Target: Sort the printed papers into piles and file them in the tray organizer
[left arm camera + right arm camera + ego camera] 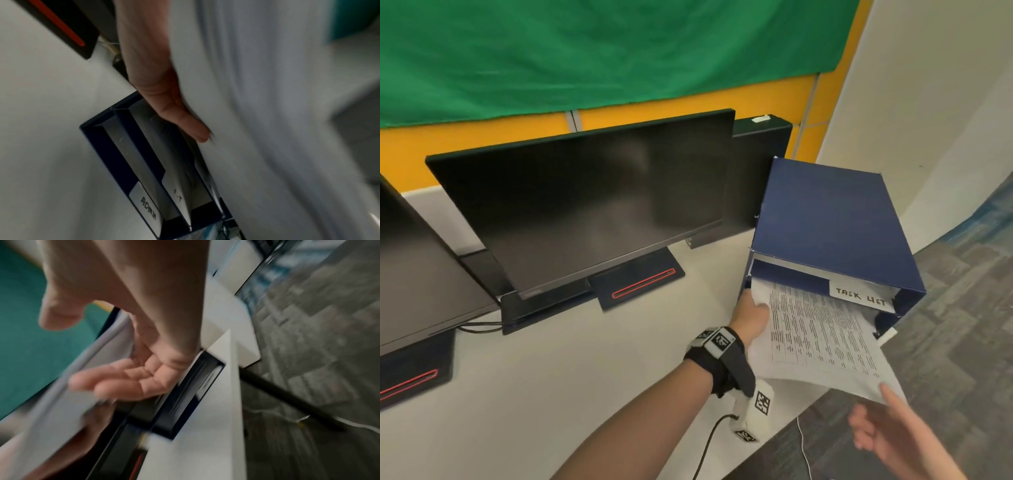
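A blue tray organizer (832,219) lies at the right end of the white desk (551,377), its top slot labelled "TASK LIST" (859,296). A sheaf of printed papers (822,335) sticks halfway out of that slot and sags over the desk edge. My left hand (751,313) pinches the sheaf's left edge at the slot mouth. In the left wrist view the thumb (185,123) lies against the papers (267,113), and the lower slots (98,146) show an "ADMIN" label (147,209). My right hand (883,425) is open, its index fingertip touching the papers' near corner; its relaxed fingers (127,378) hold nothing.
A dark monitor (592,205) with a red-lined base (640,281) stands left of the organizer, and another monitor (414,274) is at the far left. A cable (709,442) trails from my left wrist. Grey carpet (962,342) lies beyond the desk's right edge.
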`<state>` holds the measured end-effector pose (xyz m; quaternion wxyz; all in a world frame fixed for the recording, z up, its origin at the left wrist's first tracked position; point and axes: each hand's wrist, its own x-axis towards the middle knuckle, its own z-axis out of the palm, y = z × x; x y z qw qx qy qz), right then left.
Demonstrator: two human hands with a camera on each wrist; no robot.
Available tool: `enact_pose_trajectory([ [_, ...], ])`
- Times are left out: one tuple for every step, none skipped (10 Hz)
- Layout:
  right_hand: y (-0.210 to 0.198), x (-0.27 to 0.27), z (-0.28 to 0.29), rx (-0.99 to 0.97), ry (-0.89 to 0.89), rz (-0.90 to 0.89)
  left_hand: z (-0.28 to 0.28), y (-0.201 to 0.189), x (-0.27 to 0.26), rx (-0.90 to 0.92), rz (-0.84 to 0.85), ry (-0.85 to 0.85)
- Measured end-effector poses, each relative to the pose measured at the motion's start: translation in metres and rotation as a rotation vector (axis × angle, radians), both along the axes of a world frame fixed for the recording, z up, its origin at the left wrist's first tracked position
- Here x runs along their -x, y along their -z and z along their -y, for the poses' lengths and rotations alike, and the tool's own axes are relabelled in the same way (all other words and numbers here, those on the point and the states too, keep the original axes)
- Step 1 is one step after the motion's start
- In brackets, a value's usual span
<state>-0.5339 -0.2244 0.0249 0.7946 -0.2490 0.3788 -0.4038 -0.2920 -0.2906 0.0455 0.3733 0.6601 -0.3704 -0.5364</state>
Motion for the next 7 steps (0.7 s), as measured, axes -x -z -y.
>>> enact_pose_trajectory([
  [-0.007,-0.032,-0.001,-0.038,-0.072,-0.152,0.011,-0.002,-0.002,0.031,0.027,0.017],
  [-0.018,-0.055,0.015,-0.131,0.106,-0.043,0.014,-0.002,-0.007,0.044,0.010,0.046],
  [-0.027,-0.065,0.043,-0.280,0.150,-0.101,0.008,-0.016,-0.016,0.006,-0.090,-0.016],
  [-0.040,-0.077,0.071,-0.332,0.249,-0.059,-0.009,-0.034,-0.031,-0.024,-0.145,-0.046],
  [-0.040,-0.084,0.096,-0.253,0.317,0.011,-0.024,-0.029,-0.052,-0.008,-0.137,-0.083],
  [-0.041,-0.094,0.112,-0.218,0.403,0.109,-0.031,-0.024,-0.068,0.004,-0.120,-0.095],
  [-0.025,-0.098,0.120,-0.260,0.433,0.122,-0.048,-0.017,-0.084,0.032,-0.049,-0.072],
])
